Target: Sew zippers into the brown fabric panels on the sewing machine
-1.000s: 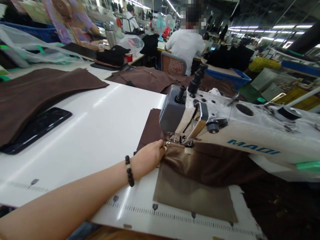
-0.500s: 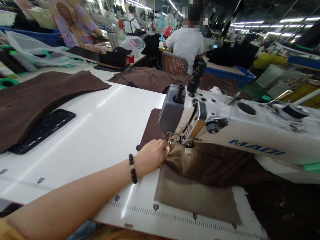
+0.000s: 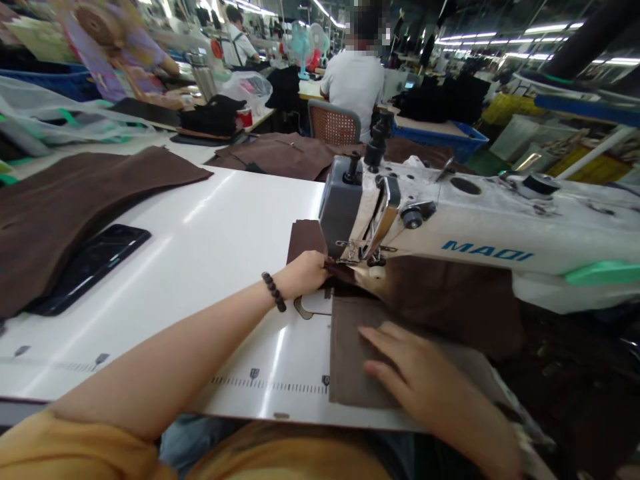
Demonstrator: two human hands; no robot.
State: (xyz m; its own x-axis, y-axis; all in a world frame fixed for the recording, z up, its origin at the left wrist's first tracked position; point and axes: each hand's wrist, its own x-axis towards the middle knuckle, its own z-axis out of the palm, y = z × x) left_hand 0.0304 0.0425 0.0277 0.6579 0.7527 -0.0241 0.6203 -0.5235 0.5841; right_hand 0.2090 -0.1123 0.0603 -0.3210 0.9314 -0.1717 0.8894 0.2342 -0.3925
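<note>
A white sewing machine (image 3: 480,230) stands on a white table (image 3: 210,247). Brown fabric (image 3: 350,347) lies under its presser foot (image 3: 357,257) and reaches toward the table's near edge. My left hand (image 3: 307,273), a dark bead bracelet on its wrist, is closed on the fabric's edge right at the foot. My right hand (image 3: 415,373) lies flat on the near part of the fabric, fingers stretched out toward the machine.
A stack of brown fabric (image 3: 75,207) and a black phone (image 3: 90,267) lie on the left of the table. More brown pieces (image 3: 280,153) lie behind. Other people sit at stations beyond, one on a chair (image 3: 334,125). A blue bin (image 3: 440,137) stands back right.
My right hand has come into view and landed flat on the fabric. My left hand has stayed at the presser foot. The fabric has shifted and the camera has drawn back.
</note>
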